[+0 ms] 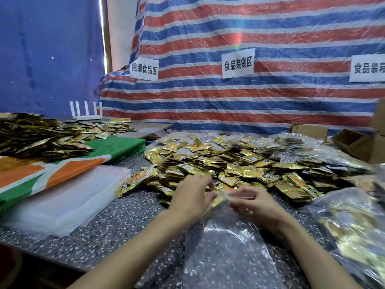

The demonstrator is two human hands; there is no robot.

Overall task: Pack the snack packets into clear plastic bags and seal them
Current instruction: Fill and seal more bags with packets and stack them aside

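A dark speckled table (125, 215) carries a broad heap of gold snack packets (229, 163) just beyond the left hand (191, 197) and right hand (254, 203). A clear bag (225, 247) lies flat beneath both wrists. A stack of empty plastic bags (62, 199) sits left of the left hand, beside a green, orange and white sack (116, 146). Filled bags (354, 226) crowd the table right of the right hand; cardboard boxes (352, 142) stand beyond them.

Left hand (191, 197) and right hand (257, 204) pinch clear bag (225, 249).
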